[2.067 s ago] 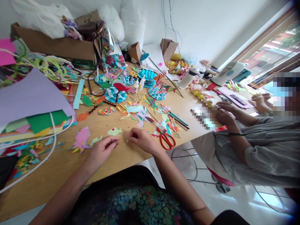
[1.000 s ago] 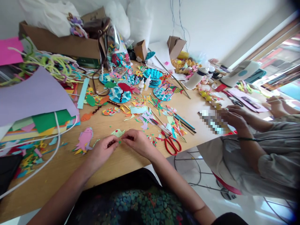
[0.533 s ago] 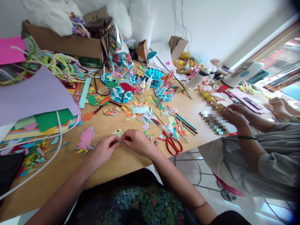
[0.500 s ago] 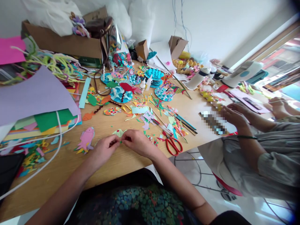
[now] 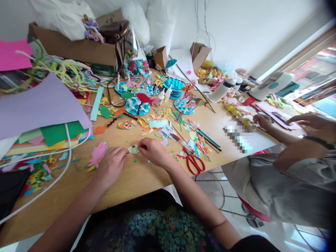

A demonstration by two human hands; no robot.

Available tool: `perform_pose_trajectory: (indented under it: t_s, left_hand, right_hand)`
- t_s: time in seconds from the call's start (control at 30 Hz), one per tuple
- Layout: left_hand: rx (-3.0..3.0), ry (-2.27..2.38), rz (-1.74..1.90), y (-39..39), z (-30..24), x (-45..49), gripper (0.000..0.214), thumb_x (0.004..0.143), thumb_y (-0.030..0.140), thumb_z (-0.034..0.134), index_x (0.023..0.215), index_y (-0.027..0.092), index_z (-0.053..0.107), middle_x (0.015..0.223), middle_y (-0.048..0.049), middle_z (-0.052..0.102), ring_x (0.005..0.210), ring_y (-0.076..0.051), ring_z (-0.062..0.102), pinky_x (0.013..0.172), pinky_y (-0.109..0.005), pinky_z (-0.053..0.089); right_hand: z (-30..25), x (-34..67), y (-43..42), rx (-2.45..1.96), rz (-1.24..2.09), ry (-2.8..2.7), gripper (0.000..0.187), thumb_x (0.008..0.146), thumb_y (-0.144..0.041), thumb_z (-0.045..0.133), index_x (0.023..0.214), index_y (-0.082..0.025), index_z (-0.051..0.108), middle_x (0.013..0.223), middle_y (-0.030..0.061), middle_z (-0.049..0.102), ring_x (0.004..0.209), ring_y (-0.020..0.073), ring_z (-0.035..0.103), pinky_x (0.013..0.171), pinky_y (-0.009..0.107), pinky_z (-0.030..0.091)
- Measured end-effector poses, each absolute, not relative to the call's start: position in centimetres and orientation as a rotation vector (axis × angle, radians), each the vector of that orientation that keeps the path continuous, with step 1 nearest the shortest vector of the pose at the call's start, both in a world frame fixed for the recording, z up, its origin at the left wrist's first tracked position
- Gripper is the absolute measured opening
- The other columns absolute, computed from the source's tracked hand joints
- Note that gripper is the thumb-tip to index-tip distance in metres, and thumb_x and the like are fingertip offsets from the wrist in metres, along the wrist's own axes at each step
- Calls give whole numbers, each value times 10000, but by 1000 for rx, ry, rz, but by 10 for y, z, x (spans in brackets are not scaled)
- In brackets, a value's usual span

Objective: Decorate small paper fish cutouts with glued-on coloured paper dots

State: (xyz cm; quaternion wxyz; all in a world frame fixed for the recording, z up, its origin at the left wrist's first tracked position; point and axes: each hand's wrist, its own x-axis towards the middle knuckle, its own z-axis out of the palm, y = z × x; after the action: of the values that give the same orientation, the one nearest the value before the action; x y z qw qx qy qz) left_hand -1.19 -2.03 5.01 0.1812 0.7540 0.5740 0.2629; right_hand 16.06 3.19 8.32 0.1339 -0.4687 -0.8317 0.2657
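Note:
A small pale green paper fish (image 5: 133, 149) with coloured dots lies on the table between my hands. My left hand (image 5: 113, 165) rests on the wood with its fingers stretched out, the tips at the fish's left end. At the fish's right end, my right hand (image 5: 153, 152) has its fingers curled into a pinch; what it holds, if anything, is too small to make out. Tiny green scraps lie just below the fish. A pink paper fish (image 5: 99, 153) is left of my left hand. Red-handled scissors (image 5: 195, 164) lie right of my right hand.
Paper scraps (image 5: 165, 131), pencils (image 5: 208, 137) and glue bottles (image 5: 161, 96) lie beyond my hands. Blue decorated discs (image 5: 137, 106) stand farther back. A white cable (image 5: 68, 154) crosses the left side. At the right, a co-worker's hands (image 5: 307, 122) are over the table.
My hands have moved apart, uncovering the pale green fish, and my left hand has opened and flattened. The co-worker's hands have separated, one shifting right.

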Motion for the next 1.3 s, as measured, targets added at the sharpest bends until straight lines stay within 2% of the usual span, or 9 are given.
perform_pose_trajectory:
  t_s: [0.17, 0.37, 0.63, 0.83, 1.0, 1.17, 1.3]
  left_hand:
    - [2155, 1601, 714, -20, 40, -14, 234, 797, 192, 367, 835, 198, 598, 889, -73, 652, 881, -220, 578, 806, -358, 438]
    - [2171, 1545, 760, -23, 42, -12, 254, 832, 210, 356, 884, 190, 604, 874, -73, 645, 831, -202, 588, 754, -330, 454]
    - [2095, 1512, 784, -26, 47, -8, 249, 812, 223, 366, 832, 204, 613, 860, -56, 661, 814, -186, 599, 748, -312, 463]
    - [1895, 1549, 767, -29, 54, -8, 212, 758, 256, 420, 814, 219, 621, 850, -39, 677, 778, -190, 610, 745, -318, 471]
    - [1586, 1433, 794, -31, 51, -5, 226, 724, 328, 488, 876, 205, 601, 795, -29, 666, 719, -180, 610, 680, -303, 479]
    - [1396, 1291, 854, -29, 47, 4, 200, 719, 356, 504, 798, 186, 573, 577, 35, 494, 538, -121, 484, 487, -229, 401]
    - [1359, 1301, 851, -28, 51, 7, 190, 725, 358, 489, 744, 181, 556, 549, 48, 433, 508, -102, 431, 460, -213, 367]
  right_hand:
    - [86, 159, 28, -1363, 684, -2555, 163, 789, -135, 486, 800, -156, 647, 805, 41, 619, 693, 118, 530, 612, 217, 344]
    - [81, 154, 8, -1335, 662, -2727, 174, 800, -166, 487, 888, -173, 637, 874, 58, 638, 746, 154, 577, 621, 235, 375]
    - [75, 145, 6, -1411, 542, -2796, 209, 819, -164, 428, 866, -166, 631, 881, 97, 636, 749, 194, 599, 618, 272, 410]
    - [79, 147, 8, -1448, 701, -2728, 170, 782, -156, 458, 817, -148, 625, 858, 95, 638, 728, 174, 582, 620, 258, 392]
    - [76, 157, 8, -1370, 1008, -2264, 59, 744, -142, 532, 723, -151, 586, 669, -9, 562, 600, 85, 478, 554, 191, 338]
    - [77, 159, 6, -1263, 1335, -1889, 90, 740, -209, 570, 684, -146, 538, 569, -63, 446, 521, 57, 375, 478, 176, 283]
    - [76, 157, 5, -1254, 1378, -1822, 91, 734, -208, 571, 684, -146, 528, 571, -65, 435, 527, 55, 360, 478, 176, 277]
